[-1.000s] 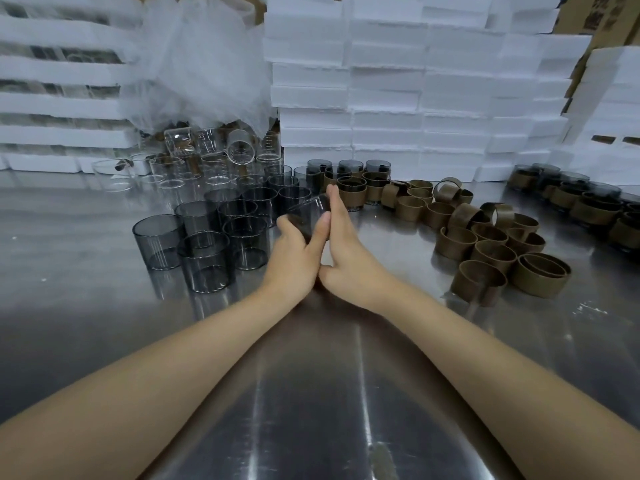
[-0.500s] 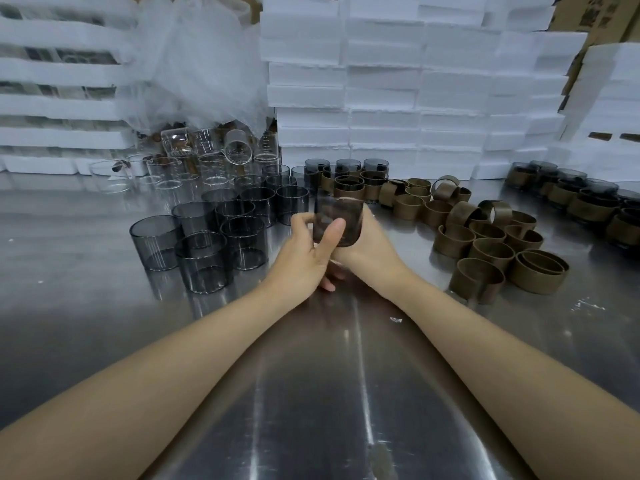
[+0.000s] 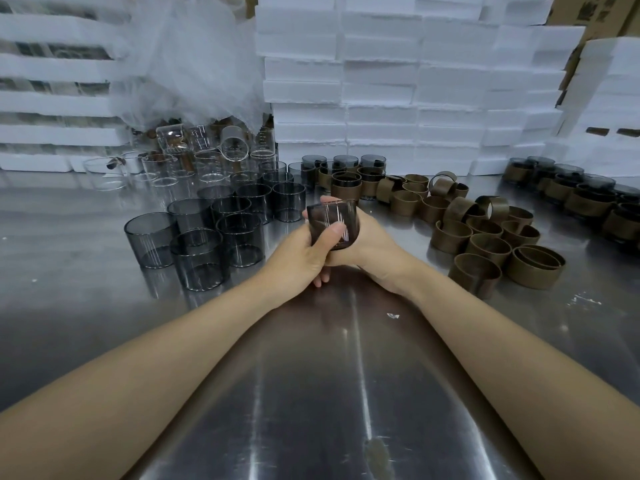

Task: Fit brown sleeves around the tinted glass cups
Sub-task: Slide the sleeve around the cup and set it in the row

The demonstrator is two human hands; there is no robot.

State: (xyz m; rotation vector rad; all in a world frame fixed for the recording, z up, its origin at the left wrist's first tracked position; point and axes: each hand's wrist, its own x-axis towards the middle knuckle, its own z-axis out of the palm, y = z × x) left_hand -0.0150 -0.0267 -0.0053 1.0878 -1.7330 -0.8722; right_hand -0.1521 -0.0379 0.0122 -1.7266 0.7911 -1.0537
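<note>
Fingers clamped, both hands, on one tinted glass cup (image 3: 332, 223). Left hand (image 3: 298, 259): thumb (image 3: 331, 234) pressed across the near wall, the other fingers curled behind it. Right hand (image 3: 375, 242): wrapped round the cup's right side and back, palm against the glass. The two hands touch below the cup. Cup held upright, just above the table (image 3: 346, 393), roughly mid-scene. Cannot tell whether a sleeve is on it; the skin seen through the glass browns the tint.

Left of the hands: cluster of bare tinted cups (image 3: 199, 259), upright, standing close together. Behind those: clear glasses (image 3: 162, 173), some tipped on their sides.

Right of the hands: loose brown sleeves (image 3: 485, 244), mostly standing on edge, a few nested or leaning.

Back centre: sleeved cups (image 3: 346, 183) in a small group; another row at far right.

Rear: stacked white foam trays (image 3: 381, 81); crumpled plastic wrap (image 3: 194, 64) above the clear glasses.
</note>
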